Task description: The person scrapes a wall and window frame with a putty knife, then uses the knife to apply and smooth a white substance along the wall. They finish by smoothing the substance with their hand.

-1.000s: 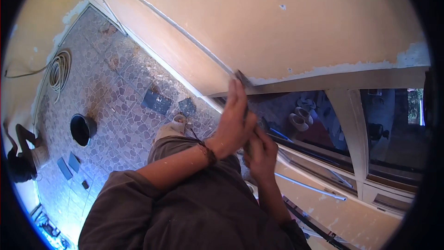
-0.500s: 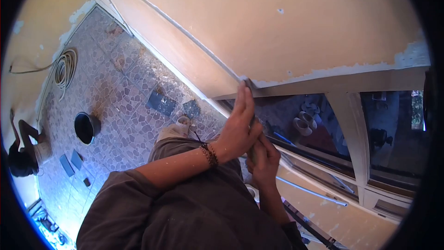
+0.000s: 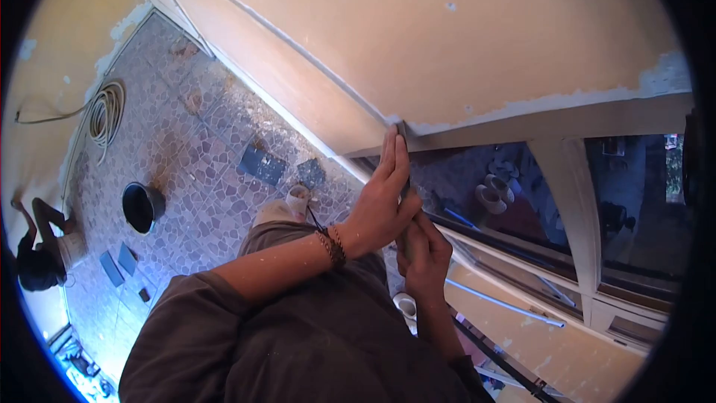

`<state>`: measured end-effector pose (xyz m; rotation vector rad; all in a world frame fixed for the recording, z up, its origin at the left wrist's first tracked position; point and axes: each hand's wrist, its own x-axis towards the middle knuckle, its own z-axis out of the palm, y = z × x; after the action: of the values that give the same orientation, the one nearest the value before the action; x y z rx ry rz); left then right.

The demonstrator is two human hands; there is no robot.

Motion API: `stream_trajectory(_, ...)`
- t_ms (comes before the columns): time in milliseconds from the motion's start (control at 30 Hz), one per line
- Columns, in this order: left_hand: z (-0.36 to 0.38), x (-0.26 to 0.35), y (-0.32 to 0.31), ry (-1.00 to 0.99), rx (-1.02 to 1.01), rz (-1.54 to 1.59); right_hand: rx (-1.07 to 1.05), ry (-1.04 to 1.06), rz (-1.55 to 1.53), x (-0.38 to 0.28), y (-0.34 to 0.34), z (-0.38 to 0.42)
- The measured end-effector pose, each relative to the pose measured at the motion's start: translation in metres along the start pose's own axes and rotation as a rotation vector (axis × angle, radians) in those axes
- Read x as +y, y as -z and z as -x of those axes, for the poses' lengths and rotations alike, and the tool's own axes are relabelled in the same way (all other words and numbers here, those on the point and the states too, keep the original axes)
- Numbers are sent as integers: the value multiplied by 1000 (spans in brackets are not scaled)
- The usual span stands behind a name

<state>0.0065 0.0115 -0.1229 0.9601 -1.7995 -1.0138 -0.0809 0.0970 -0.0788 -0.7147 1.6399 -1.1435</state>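
My left hand (image 3: 377,205), with a braided bracelet at the wrist, lies along a slim, dark scraper-like tool (image 3: 404,192). Two of its fingers stretch up to the tool's tip, at the corner where the yellow wall (image 3: 485,52) meets the window frame (image 3: 477,134). Just below, my right hand (image 3: 426,257) is closed round the tool's lower end. Most of the tool is hidden by my fingers. Whitish filler (image 3: 544,110) edges the wall along the frame.
A dark bucket (image 3: 142,207) and several grey sheets (image 3: 261,166) lie on the stone-patterned floor (image 3: 179,142). A coiled hose (image 3: 107,116) hangs against the left wall, where another person (image 3: 45,254) crouches. Glass panes (image 3: 492,209) stand close on the right.
My left fingers have shifted slightly up at the corner, with the tool's tip now showing more clearly. The view has tilted a little; both hands stay on the tool.
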Motion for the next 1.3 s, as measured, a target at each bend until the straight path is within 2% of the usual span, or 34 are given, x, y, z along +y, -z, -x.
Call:
stream_trajectory(67, -11, -3, 3, 27, 92, 9, -4, 40, 112, -8, -3, -7)
stream_trajectory(100, -11, -6, 4, 48, 122, 19, -18, 6, 46, -6, -5, -7)
stream_trajectory(133, -13, -12, 10, 110, 97, 19, -36, -28, -18, -7, -10, -10)
stream_trajectory(167, -11, -10, 9, 83, 76, 27, -54, -61, -84, -10, -15, -11)
stream_trajectory(267, -2, -4, 2, -2, 22, -28, -2, -81, -33, -12, 2, 6)
stream_trajectory(333, -10, -9, 4, 5, 107, 0, -12, 31, 125, -3, -2, -12)
stream_trajectory(400, -16, -19, 10, 48, 161, 17, -14, 36, 146, 0, -8, -15)
stream_trajectory(467, -10, -17, 12, 28, 117, 14, -39, -39, 42, -16, -20, -15)
stream_trajectory(567, -7, -5, 6, 15, 67, 27, 2, -103, -18, -17, 0, 7)
stream_trajectory(667, -7, -3, 4, 32, 60, 2, 53, -104, 22, -15, -13, 4)
stream_trajectory(767, 1, -4, 4, 35, 12, -13, 22, -66, -28, -1, -2, 2)
stream_trajectory(800, 1, -1, 1, 10, 15, -34, 22, -61, 42, -4, 4, 5)
stream_trajectory(900, -11, -11, -1, 37, 117, -14, -1, 51, 155, 3, 4, -12)
stream_trajectory(1000, -8, -18, 4, 52, 89, 13, -25, -108, -38, -17, -17, -12)
stream_trajectory(1067, -4, -8, 5, -1, 48, 1, 22, -68, 22, -8, 1, 2)
stream_trajectory(1200, -10, -9, 5, 81, 117, 50, 31, -13, 127, -10, -8, -12)
stream_trajectory(1300, -15, -10, 21, 164, 71, 95, -25, -20, 68, -16, -19, -14)
